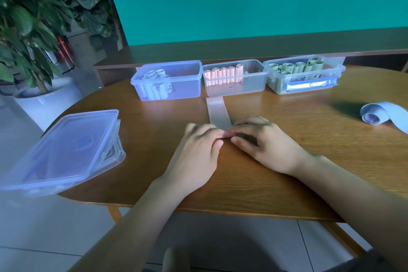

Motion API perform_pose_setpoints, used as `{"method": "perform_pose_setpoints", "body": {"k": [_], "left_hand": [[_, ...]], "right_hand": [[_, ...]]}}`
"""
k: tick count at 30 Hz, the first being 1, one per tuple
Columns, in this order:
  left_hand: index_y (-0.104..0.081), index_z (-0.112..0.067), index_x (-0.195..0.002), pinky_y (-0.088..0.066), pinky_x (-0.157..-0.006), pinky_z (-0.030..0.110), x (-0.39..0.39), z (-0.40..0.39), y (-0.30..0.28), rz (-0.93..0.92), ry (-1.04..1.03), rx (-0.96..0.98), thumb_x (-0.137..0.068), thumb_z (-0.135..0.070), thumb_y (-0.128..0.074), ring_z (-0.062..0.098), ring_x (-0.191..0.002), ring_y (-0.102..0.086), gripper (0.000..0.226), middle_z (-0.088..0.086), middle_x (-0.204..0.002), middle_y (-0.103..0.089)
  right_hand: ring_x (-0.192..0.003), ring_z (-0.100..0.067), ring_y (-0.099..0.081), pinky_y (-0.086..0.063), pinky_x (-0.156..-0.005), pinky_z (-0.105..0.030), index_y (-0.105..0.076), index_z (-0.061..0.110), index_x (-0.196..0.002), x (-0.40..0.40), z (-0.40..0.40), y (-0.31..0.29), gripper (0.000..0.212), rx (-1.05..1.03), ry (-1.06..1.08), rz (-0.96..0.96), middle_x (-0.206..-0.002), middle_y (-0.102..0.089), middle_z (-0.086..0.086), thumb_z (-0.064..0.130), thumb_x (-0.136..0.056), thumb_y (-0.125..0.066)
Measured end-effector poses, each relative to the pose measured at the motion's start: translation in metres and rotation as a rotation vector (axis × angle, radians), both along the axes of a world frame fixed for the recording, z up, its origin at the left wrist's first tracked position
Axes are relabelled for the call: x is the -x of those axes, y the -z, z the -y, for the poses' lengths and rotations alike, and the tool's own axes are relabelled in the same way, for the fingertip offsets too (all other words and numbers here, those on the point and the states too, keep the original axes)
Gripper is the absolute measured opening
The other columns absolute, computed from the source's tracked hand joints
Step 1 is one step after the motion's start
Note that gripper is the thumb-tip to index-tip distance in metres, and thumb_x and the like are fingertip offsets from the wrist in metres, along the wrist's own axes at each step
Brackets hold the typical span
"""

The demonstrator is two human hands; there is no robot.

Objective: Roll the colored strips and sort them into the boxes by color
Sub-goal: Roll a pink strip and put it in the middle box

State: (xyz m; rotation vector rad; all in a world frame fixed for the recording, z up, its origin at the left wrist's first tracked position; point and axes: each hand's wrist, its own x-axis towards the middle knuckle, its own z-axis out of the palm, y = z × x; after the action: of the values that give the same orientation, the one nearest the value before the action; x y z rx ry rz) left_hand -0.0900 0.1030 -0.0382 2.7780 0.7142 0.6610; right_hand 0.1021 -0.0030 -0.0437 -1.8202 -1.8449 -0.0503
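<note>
I see a pale pink strip [217, 111] lying flat on the wooden table [287, 161], running from the middle box of pink rolls [235, 77] toward me. My left hand [198, 152] and right hand [262, 141] pinch its curled near end.

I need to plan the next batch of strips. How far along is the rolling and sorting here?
Done: rolls already stand in the blue box, the pink box and the green box. In hand: the left hand and right hand pinch the near end of a pink strip, starting its roll. Left: a blue strip, partly curled, lies loose on the table.
</note>
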Motion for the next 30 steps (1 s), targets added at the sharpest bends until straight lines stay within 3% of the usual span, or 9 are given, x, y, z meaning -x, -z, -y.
{"method": "perform_pose_setpoints", "body": {"k": [8, 12, 15, 18, 26, 30], "left_hand": [[-0.056, -0.026, -0.136, -0.037, -0.106, 0.032, -0.005, -0.004, -0.001, 0.003, -0.03, -0.024, -0.105, -0.026, -0.044, 0.015, -0.123, -0.036, 0.033, -0.01, -0.135, -0.054], [-0.055, -0.029, -0.136, -0.039, -0.107, 0.035, -0.008, -0.005, -0.001, -0.006, -0.03, -0.057, -0.105, -0.025, -0.043, 0.016, -0.121, -0.037, 0.033, -0.009, -0.133, -0.055], [-0.051, -0.03, -0.139, -0.039, -0.106, 0.035, -0.011, -0.009, 0.0, -0.031, -0.043, -0.062, -0.106, -0.028, -0.04, 0.017, -0.124, -0.037, 0.036, -0.009, -0.137, -0.053], [-0.051, -0.026, -0.139, -0.039, -0.106, 0.036, -0.014, -0.012, 0.0, -0.048, -0.051, -0.076, -0.106, -0.03, -0.039, 0.018, -0.123, -0.037, 0.036, -0.008, -0.138, -0.053], [-0.058, -0.025, -0.133, -0.04, -0.104, 0.037, -0.019, -0.017, 0.0, 0.026, -0.031, -0.092, -0.103, -0.022, -0.046, 0.02, -0.118, -0.041, 0.033, -0.007, -0.13, -0.057], [-0.056, -0.023, -0.134, -0.041, -0.103, 0.04, -0.023, -0.023, 0.001, -0.011, -0.054, -0.088, -0.103, -0.024, -0.044, 0.022, -0.118, -0.04, 0.033, -0.007, -0.134, -0.056]], "right_hand": [[-0.119, -0.008, -0.053, -0.046, -0.103, -0.033, -0.06, 0.046, -0.133, -0.001, -0.003, -0.002, 0.032, 0.014, -0.009, -0.009, -0.127, -0.058, 0.017, 0.043, -0.103, -0.05], [-0.125, -0.008, -0.049, -0.046, -0.106, -0.039, -0.057, 0.039, -0.137, -0.007, -0.011, -0.002, 0.038, 0.074, 0.013, 0.016, -0.135, -0.056, 0.016, 0.048, -0.102, -0.046], [-0.129, -0.009, -0.046, -0.042, -0.11, -0.036, -0.056, 0.037, -0.139, -0.007, -0.013, -0.005, 0.04, 0.079, 0.024, 0.036, -0.14, -0.054, 0.015, 0.047, -0.102, -0.047], [-0.126, -0.008, -0.047, -0.041, -0.109, -0.03, -0.06, 0.036, -0.137, -0.007, -0.014, -0.006, 0.038, 0.066, 0.008, 0.037, -0.136, -0.055, 0.015, 0.045, -0.102, -0.047], [-0.115, -0.013, -0.052, -0.044, -0.103, -0.036, -0.061, 0.032, -0.135, -0.013, -0.025, -0.007, 0.038, 0.078, 0.008, 0.041, -0.131, -0.06, 0.013, 0.046, -0.102, -0.046], [-0.116, -0.012, -0.05, -0.043, -0.101, -0.03, -0.063, 0.034, -0.133, -0.013, -0.027, -0.009, 0.033, 0.037, -0.001, 0.028, -0.131, -0.06, 0.013, 0.04, -0.103, -0.05]]}}
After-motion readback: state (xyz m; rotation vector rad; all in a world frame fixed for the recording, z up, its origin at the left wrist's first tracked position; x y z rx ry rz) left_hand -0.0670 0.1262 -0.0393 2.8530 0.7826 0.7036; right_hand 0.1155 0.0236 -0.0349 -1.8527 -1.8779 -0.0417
